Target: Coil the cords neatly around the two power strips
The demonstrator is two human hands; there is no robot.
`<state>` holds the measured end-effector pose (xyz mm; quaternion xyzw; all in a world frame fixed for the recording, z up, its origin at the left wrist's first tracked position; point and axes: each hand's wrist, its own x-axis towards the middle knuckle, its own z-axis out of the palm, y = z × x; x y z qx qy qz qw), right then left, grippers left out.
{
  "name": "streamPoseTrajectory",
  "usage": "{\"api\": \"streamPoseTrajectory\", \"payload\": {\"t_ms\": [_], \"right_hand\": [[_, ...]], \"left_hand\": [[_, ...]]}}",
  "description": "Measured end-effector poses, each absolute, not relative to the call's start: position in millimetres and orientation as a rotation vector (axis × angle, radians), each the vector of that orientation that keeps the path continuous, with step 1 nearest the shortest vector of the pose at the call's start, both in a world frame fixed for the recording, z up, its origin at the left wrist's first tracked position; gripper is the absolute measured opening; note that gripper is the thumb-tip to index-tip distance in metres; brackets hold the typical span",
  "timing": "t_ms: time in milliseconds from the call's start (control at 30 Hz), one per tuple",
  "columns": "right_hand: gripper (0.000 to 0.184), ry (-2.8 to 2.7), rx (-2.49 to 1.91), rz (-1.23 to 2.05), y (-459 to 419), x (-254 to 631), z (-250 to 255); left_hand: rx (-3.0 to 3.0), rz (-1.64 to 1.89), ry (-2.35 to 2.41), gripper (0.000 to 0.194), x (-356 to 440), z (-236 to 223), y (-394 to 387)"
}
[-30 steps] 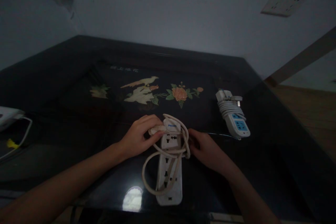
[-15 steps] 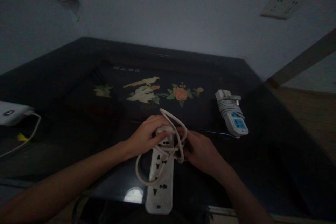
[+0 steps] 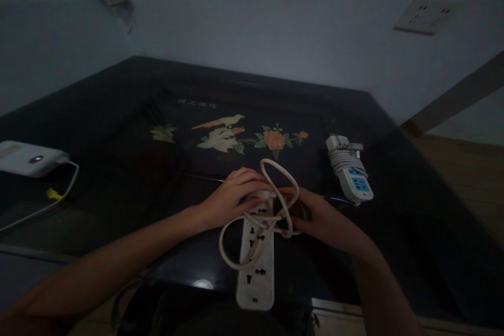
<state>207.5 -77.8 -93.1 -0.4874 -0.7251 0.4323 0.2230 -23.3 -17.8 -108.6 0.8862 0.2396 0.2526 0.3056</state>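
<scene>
1. Power strip (image 3: 255, 286): white, lengthwise at the front of the dark tabletop (image 3: 118, 210), sockets up, between the forearms. Near end reaches the front edge; cannot tell whether it overhangs or is lifted.
2. Left hand (image 3: 232, 197): at the strip's far end, thumb below and fingers above, pinching the plug (image 3: 271, 195).
3. Right hand (image 3: 328, 220): fingers curled at the cord (image 3: 239, 266), right of the strip. Seems to grasp the loops; fingertips partly hidden, exact grip unclear.
4. Cord: pale, loosely looped over the strip's upper half. One loop rises beyond the hands, another hangs left of the casing.
5. Handling, by judgement: casing stiff, fairly light, smooth, apt to slide on gloss. Cord thick and springy, loops likely to open if released. Best holds: casing by its long sides; cord where strands bunch; plug by its body.
6. Nearby: second strip (image 3: 360, 189), grey cord wrapped tightly round it, to the right. Far left, white device (image 3: 43, 160) with cable and yellow tag (image 3: 54, 194).
</scene>
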Motion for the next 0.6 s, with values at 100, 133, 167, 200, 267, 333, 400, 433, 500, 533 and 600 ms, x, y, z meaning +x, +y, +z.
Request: {"api": "streamPoseTrajectory", "payload": {"t_ms": [100, 133, 167, 200, 267, 333, 400, 433, 500, 533, 600], "right_hand": [[0.045, -1.965, -1.282, 1.276, -77, 218, -90], [0.042, -1.925, -1.275, 1.289, -76, 219, -90], [0.039, -1.877, -1.281, 1.302, -75, 219, -91], [0.038, -1.831, -1.299, 1.312, -73, 218, -92], [0.034, -1.769, -1.364, 1.307, -70, 215, -95], [0.03, -1.749, -1.416, 1.283, -67, 212, -98], [0.026, -1.741, -1.432, 1.267, -65, 209, -102], [0.025, -1.736, -1.426, 1.27, -64, 208, -104], [0.025, -1.717, -1.392, 1.291, -62, 206, -108], [0.026, -1.702, -1.375, 1.301, -61, 204, -110], [0.027, -1.659, -1.362, 1.289, -59, 200, -114]], "left_hand": [[2.272, 0.722, 0.701, 0.029, -24, -111, -18], [2.24, 0.739, 0.74, 0.033, -24, -113, -17], [2.204, 0.748, 0.777, 0.039, -24, -115, -17], [2.167, 0.752, 0.806, 0.048, -24, -117, -16], [2.091, 0.735, 0.821, 0.065, -24, -121, -16], [2.015, 0.713, 0.78, 0.073, -23, -121, -16], [1.937, 0.726, 0.726, 0.067, -20, -118, -17], [1.909, 0.744, 0.71, 0.059, -19, -115, -17], [1.886, 0.804, 0.719, 0.038, -17, -110, -18], [1.899, 0.845, 0.74, 0.029, -16, -107, -18], [1.989, 0.944, 0.754, 0.019, -15, -101, -20]]}}
